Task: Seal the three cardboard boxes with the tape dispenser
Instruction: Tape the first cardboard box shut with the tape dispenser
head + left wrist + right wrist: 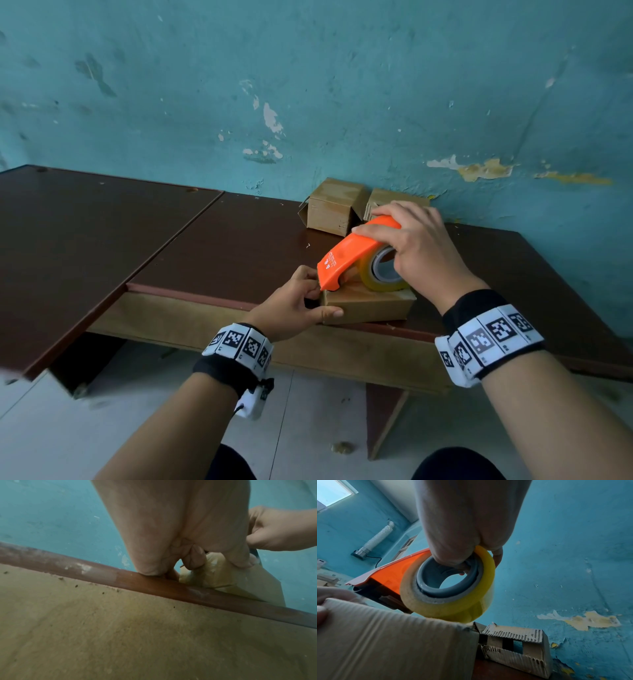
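Note:
A small cardboard box [368, 303] lies at the front edge of the dark brown table [219, 246]. My right hand [416, 245] grips the orange tape dispenser [352, 255] with its yellowish tape roll [453, 595], which rests on top of this box [393, 642]. My left hand [298, 305] holds the box's left end, thumb along the front face, fingers curled at the top corner by the dispenser's nose. In the left wrist view the left hand's fingers [195, 558] press on the box's taped end [223, 577]. Two more boxes [334, 207] [387, 200] stand against the wall.
The teal, peeling wall [308, 102] runs right behind the table. A second table panel [68, 240] lies to the left at a slightly different height. The far box with torn open flaps [518, 649] shows in the right wrist view. Pale floor tiles [308, 428] lie below.

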`<action>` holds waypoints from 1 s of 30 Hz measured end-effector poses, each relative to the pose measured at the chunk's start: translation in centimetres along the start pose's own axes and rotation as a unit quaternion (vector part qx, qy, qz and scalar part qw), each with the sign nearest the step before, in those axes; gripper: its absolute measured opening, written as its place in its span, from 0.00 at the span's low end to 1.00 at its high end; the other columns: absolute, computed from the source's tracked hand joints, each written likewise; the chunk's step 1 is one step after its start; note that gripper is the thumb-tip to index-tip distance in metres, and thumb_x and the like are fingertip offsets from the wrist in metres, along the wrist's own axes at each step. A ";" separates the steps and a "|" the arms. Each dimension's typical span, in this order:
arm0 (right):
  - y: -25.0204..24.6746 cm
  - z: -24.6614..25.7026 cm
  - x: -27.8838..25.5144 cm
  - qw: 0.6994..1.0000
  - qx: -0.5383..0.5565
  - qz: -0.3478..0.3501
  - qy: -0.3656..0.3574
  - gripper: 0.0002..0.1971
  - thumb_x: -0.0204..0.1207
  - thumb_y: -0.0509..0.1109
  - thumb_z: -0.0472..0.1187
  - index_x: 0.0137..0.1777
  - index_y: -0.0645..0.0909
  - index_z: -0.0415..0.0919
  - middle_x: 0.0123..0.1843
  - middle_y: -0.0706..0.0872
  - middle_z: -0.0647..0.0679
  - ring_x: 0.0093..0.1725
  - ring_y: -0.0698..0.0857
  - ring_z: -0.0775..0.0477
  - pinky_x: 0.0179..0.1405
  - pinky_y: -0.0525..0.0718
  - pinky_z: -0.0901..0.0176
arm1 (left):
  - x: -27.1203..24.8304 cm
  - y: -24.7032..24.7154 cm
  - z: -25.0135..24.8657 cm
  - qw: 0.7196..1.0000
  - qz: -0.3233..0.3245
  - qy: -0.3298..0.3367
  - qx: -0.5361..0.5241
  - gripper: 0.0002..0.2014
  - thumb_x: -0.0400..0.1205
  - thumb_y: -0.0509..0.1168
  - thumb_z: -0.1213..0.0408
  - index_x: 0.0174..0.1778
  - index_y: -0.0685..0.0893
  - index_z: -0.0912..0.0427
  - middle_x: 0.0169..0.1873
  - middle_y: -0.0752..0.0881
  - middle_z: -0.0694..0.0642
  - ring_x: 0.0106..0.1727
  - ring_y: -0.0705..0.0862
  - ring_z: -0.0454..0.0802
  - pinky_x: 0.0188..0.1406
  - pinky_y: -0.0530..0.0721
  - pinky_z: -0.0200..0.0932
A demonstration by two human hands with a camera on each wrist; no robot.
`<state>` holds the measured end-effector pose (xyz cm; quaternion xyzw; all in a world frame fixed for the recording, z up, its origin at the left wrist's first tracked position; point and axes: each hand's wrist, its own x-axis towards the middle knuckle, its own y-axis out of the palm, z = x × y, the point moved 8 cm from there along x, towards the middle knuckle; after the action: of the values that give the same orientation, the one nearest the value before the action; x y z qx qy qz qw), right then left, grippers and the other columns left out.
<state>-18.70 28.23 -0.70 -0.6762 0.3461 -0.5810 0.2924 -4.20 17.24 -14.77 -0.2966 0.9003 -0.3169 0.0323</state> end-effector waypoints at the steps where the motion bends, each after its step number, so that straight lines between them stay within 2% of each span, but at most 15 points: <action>1: 0.0 -0.1 -0.1 1.000 0.000 -0.001 0.000 0.35 0.75 0.73 0.23 0.75 0.83 0.59 0.74 0.82 0.45 0.76 0.75 0.37 0.69 0.74 0.32 | 0.0 0.0 0.1 1.000 -0.001 -0.002 -0.005 0.36 0.73 0.74 0.33 0.71 0.84 0.54 0.67 0.72 0.36 0.69 0.82 0.42 0.71 0.84 0.47; 4: -0.1 -0.4 -0.3 1.000 0.001 -0.006 0.000 0.33 0.75 0.74 0.24 0.75 0.83 0.57 0.73 0.83 0.45 0.75 0.77 0.36 0.67 0.76 0.32 | 0.0 -0.1 0.1 1.000 -0.004 -0.007 -0.020 0.36 0.74 0.77 0.37 0.71 0.82 0.57 0.65 0.75 0.36 0.67 0.84 0.39 0.66 0.84 0.38; 7: -0.6 -1.3 -0.9 0.999 0.034 -0.025 0.006 0.34 0.70 0.74 0.18 0.73 0.85 0.49 0.69 0.84 0.43 0.70 0.81 0.36 0.66 0.80 0.31 | 0.1 -0.1 0.2 1.000 -0.002 -0.009 -0.023 0.32 0.77 0.78 0.48 0.67 0.79 0.68 0.58 0.80 0.37 0.56 0.84 0.24 0.56 0.82 0.27; 9: -0.7 -1.6 -1.3 0.999 0.046 -0.025 0.006 0.34 0.70 0.72 0.16 0.73 0.85 0.45 0.69 0.84 0.43 0.69 0.82 0.36 0.67 0.82 0.31 | 0.3 -0.2 0.1 1.000 0.003 -0.014 -0.012 0.29 0.78 0.78 0.51 0.64 0.78 0.69 0.56 0.82 0.46 0.51 0.83 0.23 0.54 0.82 0.27; 10: -0.8 -1.7 -1.4 0.999 0.041 -0.026 0.007 0.34 0.70 0.72 0.17 0.73 0.84 0.45 0.69 0.84 0.44 0.69 0.82 0.37 0.67 0.82 0.32 | 0.3 -0.2 0.1 1.000 0.005 -0.014 -0.011 0.29 0.78 0.78 0.52 0.64 0.77 0.69 0.56 0.82 0.47 0.50 0.83 0.23 0.54 0.81 0.27; 13: -1.0 -2.5 -2.0 0.999 0.032 -0.034 0.024 0.35 0.70 0.72 0.18 0.74 0.84 0.47 0.70 0.84 0.45 0.67 0.83 0.36 0.65 0.82 0.32 | 0.0 -0.3 -0.4 1.000 0.006 -0.008 -0.028 0.29 0.80 0.78 0.56 0.69 0.75 0.69 0.56 0.84 0.41 0.54 0.85 0.24 0.58 0.82 0.28; 15: -1.1 -3.5 -2.5 0.998 0.041 -0.040 0.035 0.35 0.69 0.69 0.17 0.74 0.85 0.45 0.69 0.84 0.44 0.65 0.83 0.36 0.63 0.85 0.34 | -0.2 -0.2 -0.6 0.999 0.012 -0.010 -0.043 0.32 0.79 0.78 0.55 0.73 0.72 0.65 0.59 0.88 0.45 0.61 0.87 0.30 0.67 0.85 0.39; 18: -1.0 -5.1 -3.6 0.996 0.048 -0.043 0.055 0.36 0.68 0.67 0.15 0.73 0.86 0.45 0.68 0.83 0.45 0.64 0.82 0.38 0.61 0.86 0.37 | -0.2 -0.6 -0.4 0.998 0.019 -0.010 -0.050 0.37 0.75 0.79 0.47 0.74 0.72 0.61 0.63 0.87 0.44 0.66 0.86 0.34 0.72 0.84 0.49; 21: -0.1 -7.0 -5.5 0.991 0.076 -0.033 0.105 0.38 0.69 0.65 0.13 0.73 0.85 0.45 0.68 0.80 0.48 0.64 0.80 0.40 0.59 0.87 0.38 | -0.4 -0.7 -0.4 0.997 0.025 -0.007 -0.067 0.44 0.70 0.79 0.37 0.74 0.70 0.58 0.65 0.90 0.48 0.69 0.86 0.38 0.72 0.85 0.50; 22: 0.3 -7.4 -6.2 0.989 0.084 -0.033 0.117 0.38 0.69 0.64 0.13 0.74 0.84 0.45 0.68 0.80 0.48 0.65 0.79 0.40 0.60 0.87 0.38 | -0.4 -0.6 -0.4 0.997 0.027 -0.008 -0.067 0.45 0.70 0.79 0.37 0.75 0.69 0.57 0.66 0.90 0.48 0.70 0.86 0.38 0.72 0.84 0.50; 25: 0.9 -7.7 -7.5 0.988 0.083 -0.048 0.123 0.39 0.67 0.65 0.13 0.75 0.83 0.45 0.70 0.79 0.47 0.66 0.80 0.39 0.62 0.86 0.36 | -0.4 -0.8 -0.3 0.998 0.022 -0.007 -0.054 0.40 0.73 0.79 0.42 0.75 0.72 0.57 0.66 0.88 0.46 0.69 0.85 0.37 0.74 0.84 0.49; 27: 1.0 -7.7 -8.0 0.988 0.077 -0.054 0.122 0.39 0.67 0.65 0.13 0.76 0.82 0.45 0.71 0.79 0.46 0.67 0.80 0.39 0.63 0.86 0.36 | -0.3 -1.0 -0.4 0.999 0.021 0.002 -0.028 0.35 0.72 0.78 0.36 0.70 0.77 0.50 0.67 0.87 0.51 0.69 0.86 0.41 0.73 0.84 0.49; 28: 1.0 -7.8 -8.2 0.987 0.077 -0.059 0.125 0.39 0.67 0.66 0.13 0.76 0.82 0.45 0.71 0.79 0.46 0.67 0.80 0.38 0.64 0.86 0.36 | -0.3 -1.1 -0.3 1.000 0.020 0.004 -0.017 0.36 0.72 0.78 0.34 0.68 0.78 0.51 0.67 0.86 0.52 0.69 0.86 0.43 0.72 0.84 0.49; 30: 0.9 -7.9 -8.7 0.985 0.083 -0.068 0.134 0.39 0.68 0.66 0.13 0.76 0.82 0.45 0.72 0.79 0.46 0.69 0.80 0.38 0.66 0.86 0.37 | -0.2 -1.3 0.1 1.000 0.015 0.001 -0.023 0.40 0.72 0.79 0.37 0.71 0.78 0.60 0.67 0.87 0.51 0.68 0.86 0.43 0.72 0.85 0.49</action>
<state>-27.34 34.79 -5.30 -0.5876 0.2858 -0.7116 0.2581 -3.33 16.48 -14.08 -0.2832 0.9117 -0.2962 0.0299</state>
